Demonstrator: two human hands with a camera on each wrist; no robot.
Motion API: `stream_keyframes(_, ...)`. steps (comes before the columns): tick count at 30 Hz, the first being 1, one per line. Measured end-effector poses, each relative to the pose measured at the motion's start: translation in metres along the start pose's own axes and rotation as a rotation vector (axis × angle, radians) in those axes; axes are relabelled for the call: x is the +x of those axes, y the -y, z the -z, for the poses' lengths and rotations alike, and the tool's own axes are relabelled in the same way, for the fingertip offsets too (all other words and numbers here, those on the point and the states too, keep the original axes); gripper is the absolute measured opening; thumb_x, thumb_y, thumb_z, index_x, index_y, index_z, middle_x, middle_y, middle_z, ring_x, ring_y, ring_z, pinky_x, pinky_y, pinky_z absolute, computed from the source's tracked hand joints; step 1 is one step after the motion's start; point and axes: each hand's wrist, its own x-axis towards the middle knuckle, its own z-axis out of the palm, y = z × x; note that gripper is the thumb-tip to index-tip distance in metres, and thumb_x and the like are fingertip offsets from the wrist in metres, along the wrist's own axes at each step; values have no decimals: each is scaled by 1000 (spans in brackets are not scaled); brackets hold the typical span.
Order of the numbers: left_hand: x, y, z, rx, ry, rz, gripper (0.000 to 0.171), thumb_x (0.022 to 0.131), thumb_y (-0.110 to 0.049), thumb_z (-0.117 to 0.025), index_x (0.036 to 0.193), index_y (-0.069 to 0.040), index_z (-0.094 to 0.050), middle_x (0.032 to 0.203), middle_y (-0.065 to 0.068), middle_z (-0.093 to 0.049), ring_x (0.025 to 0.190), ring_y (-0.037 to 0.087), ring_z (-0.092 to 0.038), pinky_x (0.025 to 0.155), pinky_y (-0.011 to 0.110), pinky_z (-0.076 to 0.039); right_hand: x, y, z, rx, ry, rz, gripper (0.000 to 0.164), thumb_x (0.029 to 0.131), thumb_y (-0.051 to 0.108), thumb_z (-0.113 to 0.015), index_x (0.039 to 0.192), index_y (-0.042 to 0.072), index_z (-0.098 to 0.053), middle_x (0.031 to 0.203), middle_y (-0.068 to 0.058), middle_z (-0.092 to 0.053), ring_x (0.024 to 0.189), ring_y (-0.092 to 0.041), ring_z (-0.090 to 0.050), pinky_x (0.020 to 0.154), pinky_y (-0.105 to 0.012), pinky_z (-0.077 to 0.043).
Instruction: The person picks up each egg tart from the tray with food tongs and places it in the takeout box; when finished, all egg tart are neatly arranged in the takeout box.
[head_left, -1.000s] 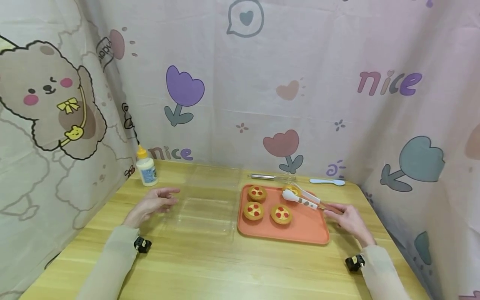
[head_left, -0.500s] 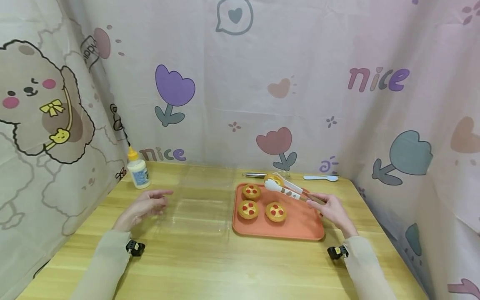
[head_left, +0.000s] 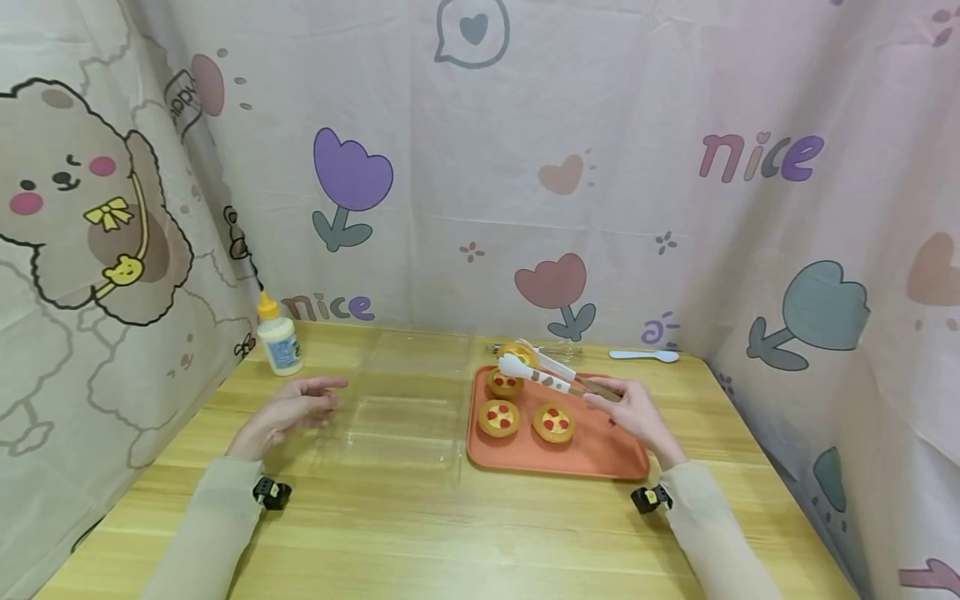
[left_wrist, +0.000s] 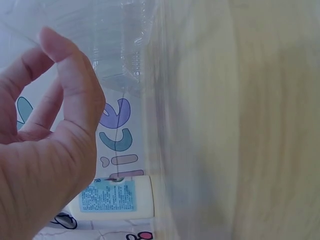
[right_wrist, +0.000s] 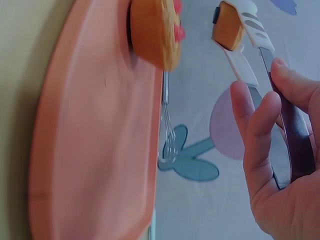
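My right hand (head_left: 630, 415) grips a pair of tongs (head_left: 547, 382) with white tips. Pinched in the tips is a small toy tart (head_left: 519, 353), raised above the back left of an orange tray (head_left: 600, 446); the right wrist view shows this held tart (right_wrist: 229, 31) well off the tray. Three more tarts with red pieces on top sit on the tray, among them a front one (head_left: 553, 424) and a left one (head_left: 498, 418). Left of the tray lies an opened clear plastic box (head_left: 408, 400). Beside its left edge my left hand (head_left: 288, 408) hovers, fingers loosely bent, holding nothing.
A white glue bottle (head_left: 282, 348) with a yellow cap stands at the back left. Behind the tray lie a wire whisk (head_left: 562, 350) and a pale blue spoon (head_left: 645, 356). A printed curtain (head_left: 450, 192) closes off the table's back.
My right hand has lifted the tart off the tray's back with the tongs and carried it left. My left hand keeps its place beside the clear box. The head view has shifted slightly.
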Motion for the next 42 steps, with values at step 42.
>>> stream_keyframes(42, -2, -4, 3, -37, 67, 2, 60, 97, -11, -61, 148, 4, -33, 102, 2, -66, 86, 16, -66, 77, 33, -61, 3, 47, -83, 12, 122, 125, 38, 87, 32, -74, 122, 19, -70, 86, -12, -73, 41, -9, -30, 37, -21, -24)
